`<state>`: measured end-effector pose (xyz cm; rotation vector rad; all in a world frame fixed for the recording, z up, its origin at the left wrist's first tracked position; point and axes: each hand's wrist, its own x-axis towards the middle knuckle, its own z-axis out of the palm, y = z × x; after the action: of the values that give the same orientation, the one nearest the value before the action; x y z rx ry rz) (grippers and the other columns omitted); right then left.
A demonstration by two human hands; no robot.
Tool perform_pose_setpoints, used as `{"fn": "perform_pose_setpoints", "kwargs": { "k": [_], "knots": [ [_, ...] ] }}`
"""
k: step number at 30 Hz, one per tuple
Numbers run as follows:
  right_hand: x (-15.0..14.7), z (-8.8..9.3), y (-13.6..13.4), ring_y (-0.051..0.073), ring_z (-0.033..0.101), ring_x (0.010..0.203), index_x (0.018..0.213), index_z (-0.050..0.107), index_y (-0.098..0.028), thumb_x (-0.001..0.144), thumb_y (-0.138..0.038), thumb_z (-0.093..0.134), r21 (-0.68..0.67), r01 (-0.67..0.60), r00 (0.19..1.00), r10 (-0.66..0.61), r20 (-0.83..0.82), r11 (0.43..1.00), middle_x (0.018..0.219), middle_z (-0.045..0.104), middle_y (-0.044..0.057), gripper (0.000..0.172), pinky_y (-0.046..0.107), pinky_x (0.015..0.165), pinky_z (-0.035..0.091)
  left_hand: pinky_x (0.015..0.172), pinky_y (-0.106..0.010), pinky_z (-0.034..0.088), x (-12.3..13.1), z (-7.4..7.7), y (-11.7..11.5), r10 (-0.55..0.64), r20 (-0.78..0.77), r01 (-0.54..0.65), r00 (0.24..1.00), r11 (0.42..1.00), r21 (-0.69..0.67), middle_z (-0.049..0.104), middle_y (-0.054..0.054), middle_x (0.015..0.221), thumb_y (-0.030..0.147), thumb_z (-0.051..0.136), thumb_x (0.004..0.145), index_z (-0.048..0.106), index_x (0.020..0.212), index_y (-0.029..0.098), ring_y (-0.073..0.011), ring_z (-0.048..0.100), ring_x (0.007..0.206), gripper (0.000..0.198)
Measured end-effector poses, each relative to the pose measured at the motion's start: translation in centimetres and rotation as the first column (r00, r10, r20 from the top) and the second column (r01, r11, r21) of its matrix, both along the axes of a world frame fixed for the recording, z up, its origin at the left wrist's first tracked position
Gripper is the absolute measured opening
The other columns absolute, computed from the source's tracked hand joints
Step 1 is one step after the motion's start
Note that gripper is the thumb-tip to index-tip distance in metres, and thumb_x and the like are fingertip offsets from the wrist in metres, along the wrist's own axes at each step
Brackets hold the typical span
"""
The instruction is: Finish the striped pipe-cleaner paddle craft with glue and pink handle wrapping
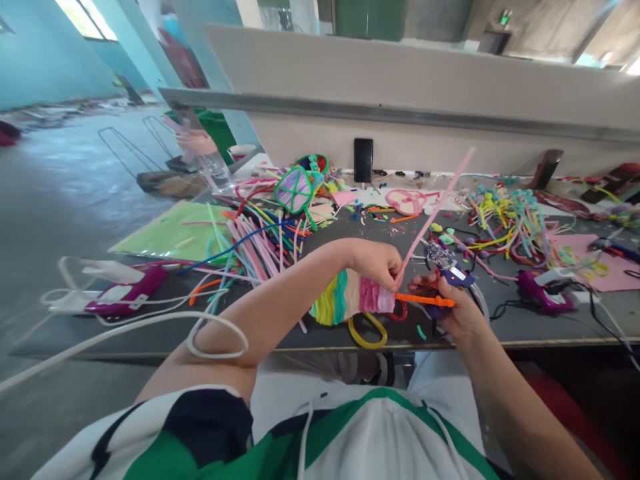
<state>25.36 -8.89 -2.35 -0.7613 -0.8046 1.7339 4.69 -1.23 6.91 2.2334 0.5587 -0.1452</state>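
Observation:
Fingers pinched, my left hand [384,261] holds a pale pink pipe cleaner [440,203], whose long free end slants up to the right. Just below it is a piece wrapped in coloured bands [353,295], running from yellow through teal and cream to magenta and pink. An orange stick [423,300] sticks out of its right end. My right hand [453,307] is closed around the outer part of that stick. Right behind these fingers is a dark blue device [457,273] with a white label; my hand partly hides it, and whether they touch is unclear.
Yellow-handled scissors [369,331] lie under the banded piece. Loose pipe cleaners [255,247] are heaped at left, with more [515,220] at right. Purple power strips [130,290] with white cables flank the work. A phone [363,160] leans on the back panel [310,137].

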Motion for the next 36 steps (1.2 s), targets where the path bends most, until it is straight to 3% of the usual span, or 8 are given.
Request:
{"fn": "perform_pose_setpoints", "kwargs": {
  "k": [5, 9, 13, 16, 18, 29, 32, 36],
  "knots": [
    [1.2, -0.5, -0.3, 0.028, 0.070, 0.087, 0.076, 0.066, -0.018, 0.060, -0.027, 0.083, -0.087, -0.220, 0.969, 0.228, 0.092, 0.972, 0.091, 0.074, 0.008, 0.025, 0.042, 0.080, 0.057, 0.053, -0.021, 0.033, 0.9, -2.2, -0.2, -0.099, -0.048, 0.096, 0.994, 0.994, -0.061, 0.060, 0.003, 0.057, 0.019, 0.060, 0.066, 0.071, 0.071, 0.013, -0.0101, 0.047, 0.056, 0.013],
    [-0.2, -1.3, -1.7, 0.027, 0.072, 0.077, 0.084, 0.068, -0.015, 0.056, -0.016, 0.083, -0.181, -0.179, 0.967, 0.207, 0.150, 0.967, 0.087, 0.075, 0.009, 0.031, 0.042, 0.071, 0.060, 0.056, -0.020, 0.035, 0.9, -3.3, -0.2, -0.158, -0.009, 0.157, 0.987, 0.986, -0.047, 0.061, 0.003, 0.061, 0.020, 0.060, 0.070, 0.070, 0.072, 0.014, -0.0109, 0.051, 0.060, 0.012],
    [-1.7, -2.3, -2.8, 0.025, 0.072, 0.075, 0.083, 0.065, -0.018, 0.061, -0.019, 0.081, -0.202, 0.121, 0.991, -0.107, 0.076, 0.972, 0.088, 0.074, 0.006, 0.027, 0.041, 0.069, 0.061, 0.057, -0.020, 0.036, 0.2, -3.9, -1.1, -0.068, -0.042, 0.071, 0.997, 0.994, 0.088, 0.065, 0.001, 0.067, 0.020, 0.060, 0.071, 0.072, 0.077, 0.015, -0.0113, 0.054, 0.063, 0.014],
    [-2.4, -2.9, -3.2, 0.021, 0.072, 0.081, 0.082, 0.061, -0.022, 0.070, -0.023, 0.077, -0.193, 0.416, 0.903, -0.428, -0.023, 0.889, 0.091, 0.073, -0.001, 0.020, 0.041, 0.077, 0.060, 0.060, -0.021, 0.037, -0.4, -4.1, -2.3, 0.090, 0.017, -0.091, 0.996, 0.963, 0.252, 0.068, -0.002, 0.071, 0.018, 0.056, 0.073, 0.071, 0.074, 0.014, -0.0124, 0.056, 0.066, 0.015],
    [-2.6, -3.1, -3.4, 0.023, 0.072, 0.084, 0.084, 0.060, -0.023, 0.072, -0.025, 0.075, -0.184, 0.458, 0.881, -0.472, -0.034, 0.870, 0.091, 0.072, -0.001, 0.019, 0.042, 0.079, 0.059, 0.064, -0.021, 0.038, -0.7, -4.2, -2.8, 0.133, 0.070, -0.147, 0.989, 0.949, 0.278, 0.069, -0.003, 0.078, 0.017, 0.055, 0.075, 0.071, 0.075, 0.014, -0.0130, 0.058, 0.071, 0.016],
    [-2.3, -1.1, -5.2, 0.027, 0.071, 0.085, 0.082, 0.060, -0.019, 0.066, -0.017, 0.077, -0.237, 0.199, 0.978, -0.209, -0.016, 0.951, 0.096, 0.069, 0.004, 0.023, 0.036, 0.060, 0.063, 0.062, -0.018, 0.039, -1.7, -5.1, -2.5, 0.194, 0.114, -0.193, 0.974, 0.981, -0.019, 0.066, 0.002, 0.074, 0.023, 0.060, 0.074, 0.069, 0.085, 0.016, -0.0104, 0.058, 0.069, 0.016],
    [-2.3, -1.2, -5.6, 0.021, 0.070, 0.089, 0.083, 0.060, -0.021, 0.071, -0.018, 0.073, -0.256, 0.203, 0.961, -0.243, -0.132, 0.945, 0.100, 0.068, 0.001, 0.018, 0.029, 0.061, 0.062, 0.066, -0.019, 0.041, -2.0, -5.8, -2.4, 0.214, 0.137, -0.201, 0.967, 0.974, -0.106, 0.067, 0.001, 0.080, 0.024, 0.061, 0.075, 0.069, 0.089, 0.016, -0.0116, 0.059, 0.074, 0.018],
    [-2.6, -1.5, -6.0, 0.008, 0.065, 0.068, 0.081, 0.058, -0.024, 0.075, -0.016, 0.067, -0.162, 0.204, 0.936, -0.241, -0.258, 0.966, 0.089, 0.066, -0.002, 0.013, 0.021, 0.062, 0.059, 0.069, -0.019, 0.042, -2.1, -6.4, -2.4, 0.227, 0.159, -0.186, 0.961, 0.954, -0.237, 0.066, 0.000, 0.081, 0.027, 0.062, 0.077, 0.067, 0.090, 0.015, -0.0112, 0.058, 0.075, 0.020]
  ]
}}
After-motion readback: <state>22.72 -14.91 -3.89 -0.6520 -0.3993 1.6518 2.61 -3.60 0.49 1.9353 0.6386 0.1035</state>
